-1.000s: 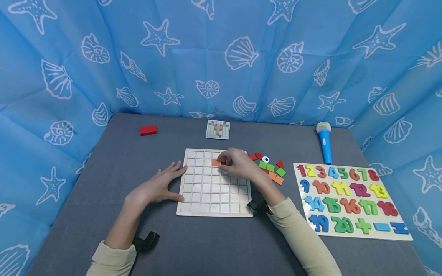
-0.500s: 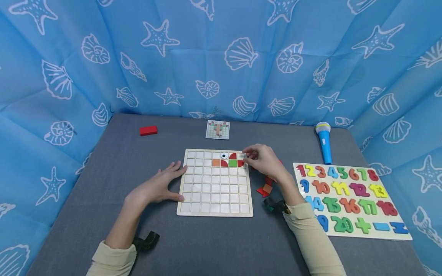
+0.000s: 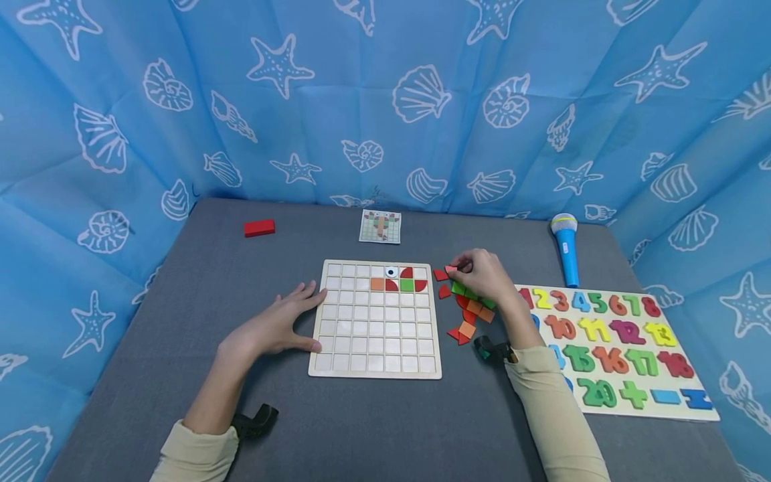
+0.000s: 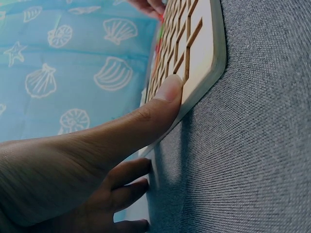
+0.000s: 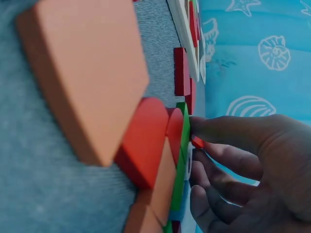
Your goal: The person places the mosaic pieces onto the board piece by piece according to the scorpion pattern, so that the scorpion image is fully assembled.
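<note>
My left hand lies with fingers spread at the left edge of a wooden grid board. Its thumb rests on the board's rim in the left wrist view. Top right cells of the board hold an eye tile, an orange square, a green square and several red quarter-round tiles. Right of the board, my right hand pinches a small red tile between thumb and fingers, above a loose pile of green squares, orange squares and red pieces.
Behind the board lies a small pattern card. A red block sits at the back left. To the right are a number puzzle board and a blue toy microphone. A blue curtain hangs around the table.
My right hand has moved right, off the board to the loose pile, and now pinches a red tile there. The tiles it covered on the board show. My left hand keeps its place.
</note>
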`<state>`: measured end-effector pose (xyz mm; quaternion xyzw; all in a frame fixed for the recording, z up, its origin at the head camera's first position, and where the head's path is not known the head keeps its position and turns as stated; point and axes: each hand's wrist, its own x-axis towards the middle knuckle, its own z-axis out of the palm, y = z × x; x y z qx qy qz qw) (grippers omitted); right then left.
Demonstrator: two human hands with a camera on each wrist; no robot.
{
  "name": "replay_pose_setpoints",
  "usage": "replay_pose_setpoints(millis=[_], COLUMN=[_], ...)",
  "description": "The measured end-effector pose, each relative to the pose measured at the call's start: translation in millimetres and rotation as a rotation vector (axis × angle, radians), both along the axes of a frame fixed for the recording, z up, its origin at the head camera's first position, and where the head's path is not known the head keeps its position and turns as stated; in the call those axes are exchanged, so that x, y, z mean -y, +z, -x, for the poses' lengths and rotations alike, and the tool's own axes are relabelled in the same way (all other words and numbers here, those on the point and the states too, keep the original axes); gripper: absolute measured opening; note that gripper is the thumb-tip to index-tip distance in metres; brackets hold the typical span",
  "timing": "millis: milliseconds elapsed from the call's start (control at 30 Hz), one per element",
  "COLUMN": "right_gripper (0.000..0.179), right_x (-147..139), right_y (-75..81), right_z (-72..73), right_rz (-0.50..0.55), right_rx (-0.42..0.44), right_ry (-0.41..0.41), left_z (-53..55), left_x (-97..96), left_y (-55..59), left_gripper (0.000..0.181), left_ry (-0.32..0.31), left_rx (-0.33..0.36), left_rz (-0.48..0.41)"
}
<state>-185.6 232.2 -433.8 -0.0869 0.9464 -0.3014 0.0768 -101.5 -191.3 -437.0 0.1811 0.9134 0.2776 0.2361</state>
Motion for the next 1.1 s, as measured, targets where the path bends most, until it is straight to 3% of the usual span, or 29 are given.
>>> replay_pose_setpoints(millis=[133,200,367,733,1100], right_gripper=[0.016,0.015,0.020,0.024,0.020], right_x=[1,1,8,53,102], right_y=[1.5,1.5,3.5,15.1,6.0], right_z=[0.8,0.3,-2.6,-12.0,-12.0], right_rz=[0.041,0.068,0.102,0.245,0.374], right_rx=[0.005,-0.002,-0.038,0.024,0.056], right_ry=[-0.002,-0.003,0.017,0.161,0.304], left_z=[0.9,-1.1,-1.9,-2.9,-4.3], left_x=[4.8,2.3,-1.7,-2.1,-3.8], left_y=[-4.8,3.1,8.3,8.8,11.2], left_gripper=[0.114,0.113,0.110,0.109,0.109], left_ry=[-0.009,-0.013,-0.009,-0.005,-0.001], left_rx=[-0.003,0.004,0.009,0.004,-0.001], left_rz=[-0.032,-0.021,0.002,0.000,0.014])
